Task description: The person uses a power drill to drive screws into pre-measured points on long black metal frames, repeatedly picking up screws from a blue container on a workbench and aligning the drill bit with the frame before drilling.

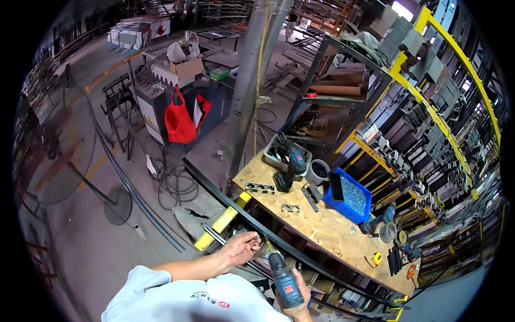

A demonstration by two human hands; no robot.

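Head view: look for the blue bin (pixel 346 211) on the table (pixel 327 231). Nearer the person than the blue bin, and off to its left, the right hand (pixel 303 292) has its fingers wrapped tight around a drill (pixel 287 284). Left of that drill is the left hand (pixel 240 250), its fingers curled in close by the bit. I cannot tell if they pinch something small. A long black bar (pixel 214 189) runs between the person and the blue bin.

My guess is that the drill is being made ready for the black bar. The next move seems to need a straight bit and a steady push.

The blue bin holds lots of little shiny bits, maybe screws. Left of it, a white bucket (pixel 311 178) has dark things inside. Farther left is a grey bin (pixel 275 162); another drill stands in front, so its inside is hard to see.
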